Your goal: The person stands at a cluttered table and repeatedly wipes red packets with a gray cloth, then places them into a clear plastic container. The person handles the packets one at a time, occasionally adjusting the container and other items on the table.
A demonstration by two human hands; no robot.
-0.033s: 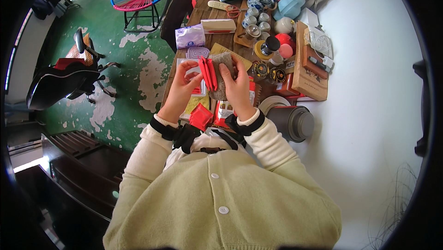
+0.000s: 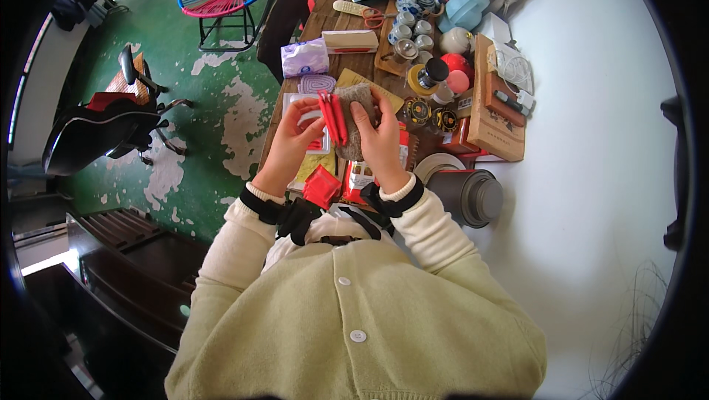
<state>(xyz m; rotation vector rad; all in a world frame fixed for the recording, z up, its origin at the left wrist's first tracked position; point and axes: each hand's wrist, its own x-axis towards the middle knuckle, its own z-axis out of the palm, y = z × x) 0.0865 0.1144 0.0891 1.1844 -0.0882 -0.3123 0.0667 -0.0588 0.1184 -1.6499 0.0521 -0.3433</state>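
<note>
My right hand (image 2: pixel 379 134) is closed round a grey-brown fuzzy pouch (image 2: pixel 359 123), its thumb across the front. Several flat red packets (image 2: pixel 333 118) stand side by side against the pouch's left edge; whether they are partly inside it I cannot tell. The fingertips and thumb of my left hand (image 2: pixel 297 134) pinch these packets from the left. Beneath my hands, more red packets (image 2: pixel 322 186) lie at the table's near edge. A red and white package (image 2: pixel 358 180) sits beside them, partly hidden by my right wrist.
On the wooden table (image 2: pixel 322 17) are a purple tissue pack (image 2: pixel 304 58), a rolled lilac cloth (image 2: pixel 317 84), scissors (image 2: pixel 374 18), small cups (image 2: pixel 401 33) and glass jars (image 2: pixel 444 119). To the right stand a cardboard box (image 2: pixel 496 131) and a grey cylindrical container (image 2: pixel 473 197).
The fingers of my left hand and the red packets have shifted very slightly. My right hand and the pouch stay in place.
</note>
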